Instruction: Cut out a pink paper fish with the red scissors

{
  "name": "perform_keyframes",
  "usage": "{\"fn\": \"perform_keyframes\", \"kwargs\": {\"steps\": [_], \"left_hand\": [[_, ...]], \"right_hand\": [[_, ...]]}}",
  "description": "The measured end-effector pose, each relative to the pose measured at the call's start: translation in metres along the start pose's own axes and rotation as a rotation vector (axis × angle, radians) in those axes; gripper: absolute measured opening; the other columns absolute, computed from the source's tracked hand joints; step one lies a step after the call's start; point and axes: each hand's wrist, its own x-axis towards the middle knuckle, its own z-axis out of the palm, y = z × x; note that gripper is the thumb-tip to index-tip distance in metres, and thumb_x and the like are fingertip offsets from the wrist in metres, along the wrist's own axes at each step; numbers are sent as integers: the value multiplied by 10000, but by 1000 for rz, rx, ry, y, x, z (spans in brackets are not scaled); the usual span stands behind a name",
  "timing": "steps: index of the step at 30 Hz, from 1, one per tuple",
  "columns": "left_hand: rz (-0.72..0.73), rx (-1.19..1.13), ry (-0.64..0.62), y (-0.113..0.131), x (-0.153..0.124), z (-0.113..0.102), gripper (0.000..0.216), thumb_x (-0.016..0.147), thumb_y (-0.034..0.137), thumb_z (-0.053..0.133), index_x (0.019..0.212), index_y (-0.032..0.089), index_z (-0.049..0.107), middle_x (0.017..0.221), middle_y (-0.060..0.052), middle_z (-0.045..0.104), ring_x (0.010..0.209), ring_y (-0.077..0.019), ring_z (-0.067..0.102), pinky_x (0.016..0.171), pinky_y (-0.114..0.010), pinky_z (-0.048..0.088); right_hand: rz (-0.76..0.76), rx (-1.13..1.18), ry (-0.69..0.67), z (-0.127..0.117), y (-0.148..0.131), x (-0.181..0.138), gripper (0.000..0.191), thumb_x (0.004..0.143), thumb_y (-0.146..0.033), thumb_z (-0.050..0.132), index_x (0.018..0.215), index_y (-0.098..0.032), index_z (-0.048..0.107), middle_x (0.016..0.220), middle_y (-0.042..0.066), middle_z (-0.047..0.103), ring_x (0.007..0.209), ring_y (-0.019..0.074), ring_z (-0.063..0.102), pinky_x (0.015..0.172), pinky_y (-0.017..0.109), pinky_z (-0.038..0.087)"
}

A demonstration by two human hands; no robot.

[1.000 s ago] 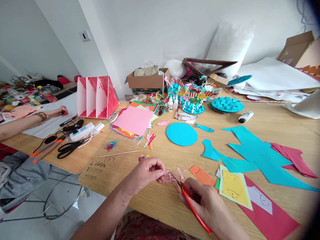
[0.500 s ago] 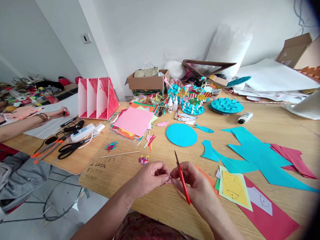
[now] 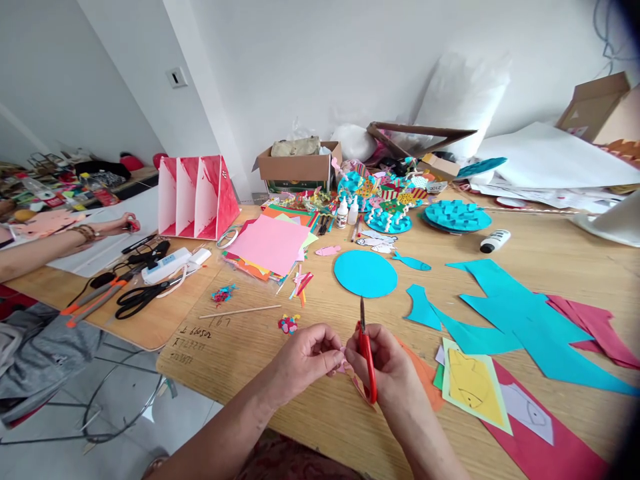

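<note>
My left hand (image 3: pixel 320 350) is closed in a pinch on a small piece of pink paper (image 3: pixel 343 359), mostly hidden by the fingers. My right hand (image 3: pixel 383 363) holds red-handled scissors (image 3: pixel 370 367), their blades together and pointing away from me. Its fingertips also meet the pink paper. Just beyond lies a blue paper circle (image 3: pixel 365 273). A little pile of paper dots (image 3: pixel 288 324) sits left of my hands. To the right are an orange paper piece (image 3: pixel 425 380) and a yellow paper with a drawn fish (image 3: pixel 470 383).
Blue paper offcuts (image 3: pixel 530 320) and a red sheet (image 3: pixel 555 440) cover the right side. Pink sheets (image 3: pixel 270 243) are stacked left of centre. Glue bottles (image 3: pixel 342 213) stand behind. Black scissors (image 3: pixel 145 297) lie near another person's arm (image 3: pixel 55 247).
The scissors have turned more upright in my right hand, tip shifting right. Both hands stay together at the pink paper. The view has shifted slightly.
</note>
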Motion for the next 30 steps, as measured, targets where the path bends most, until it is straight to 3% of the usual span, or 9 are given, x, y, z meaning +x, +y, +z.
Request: {"fn": "perform_keyframes", "kwargs": {"steps": [5, 9, 12, 15, 23, 30], "left_hand": [[-18, -17, 28, 3, 1, 0, 283, 699, 398, 619, 677, 153, 480, 591, 29, 497, 553, -90, 470, 559, -229, 375], [-15, -31, 33, 14, 0, -1, 243, 704, 354, 626, 676, 139, 518, 611, 27, 513, 554, -79, 463, 536, -204, 352], [-16, -33, 39, 17, -1, 0, 240, 694, 346, 641, 661, 137, 527, 586, 39, 492, 543, -75, 441, 511, -194, 325], [-24, -40, 42, 16, 0, 1, 246, 681, 342, 658, 641, 141, 521, 568, 46, 476, 547, -77, 434, 509, -191, 315], [-32, -28, 22, 16, -1, 1, 234, 678, 337, 662, 643, 141, 538, 583, 37, 499, 560, -82, 451, 520, -192, 323], [-39, -38, 13, 16, -2, -3, 227, 672, 332, 665, 652, 134, 555, 597, 32, 502, 549, -74, 428, 513, -190, 311]], "right_hand": [[-9, 9, 18, -1, 2, 0, 264, 639, -261, 731, 709, -205, 483, 622, -36, 558, 537, 112, 494, 483, 219, 410], [4, 57, 91, -5, 0, -2, 288, 614, -314, 745, 749, -208, 514, 762, 10, 645, 576, 121, 545, 519, 231, 453], [50, 118, 46, -5, -2, -4, 299, 601, -299, 760, 745, -213, 513, 805, 11, 673, 578, 118, 568, 540, 236, 468], [47, 115, -26, -4, -1, -3, 295, 594, -263, 769, 727, -210, 511, 751, 4, 666, 561, 121, 566, 521, 232, 454], [8, 20, 0, -2, -1, -3, 269, 616, -267, 743, 697, -207, 494, 617, -37, 568, 519, 108, 492, 463, 205, 390], [-13, 19, 27, -6, -2, -2, 272, 601, -259, 750, 684, -205, 496, 617, -35, 573, 538, 111, 502, 494, 214, 419]]}}
